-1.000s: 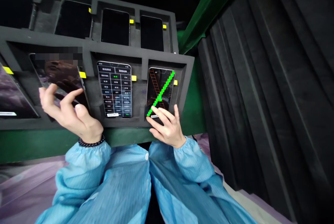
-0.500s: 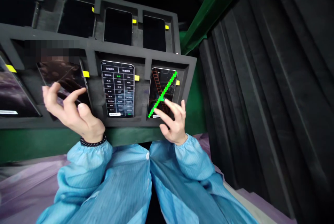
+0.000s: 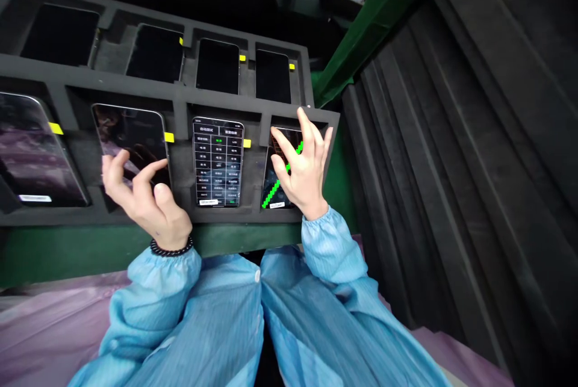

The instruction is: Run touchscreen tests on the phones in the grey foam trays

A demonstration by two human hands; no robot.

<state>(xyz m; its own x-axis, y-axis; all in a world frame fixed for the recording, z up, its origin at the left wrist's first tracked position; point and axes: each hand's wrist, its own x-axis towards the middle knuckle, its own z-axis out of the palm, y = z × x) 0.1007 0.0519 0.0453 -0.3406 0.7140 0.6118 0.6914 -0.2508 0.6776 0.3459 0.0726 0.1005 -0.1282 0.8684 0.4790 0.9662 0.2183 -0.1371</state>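
My right hand (image 3: 304,164) spreads its fingers over the upper part of a smartphone (image 3: 275,189), hiding most of a bright green diagonal line on its screen. My left hand (image 3: 147,197) curves above the lower right of another phone (image 3: 130,134), with thumb and forefinger apart and holding nothing. Between my hands, a third phone (image 3: 218,161) displays a grid of test menu buttons. These phones lie in pockets of a dark grey foam tray (image 3: 180,98). A fourth lit phone (image 3: 36,152) sits at the far left.
Several dark-screened phones (image 3: 156,53) fill the tray's upper row, with small yellow tags (image 3: 169,137) beside the pockets. Black ribbed foam (image 3: 451,164) rises on the right, a green frame (image 3: 135,245) runs below the tray, and blue sleeves (image 3: 180,315) cover my arms.
My right hand has moved up the phone, now covering more of the green line. My left hand has shifted little. The whole tray sits lower and further right in the view.
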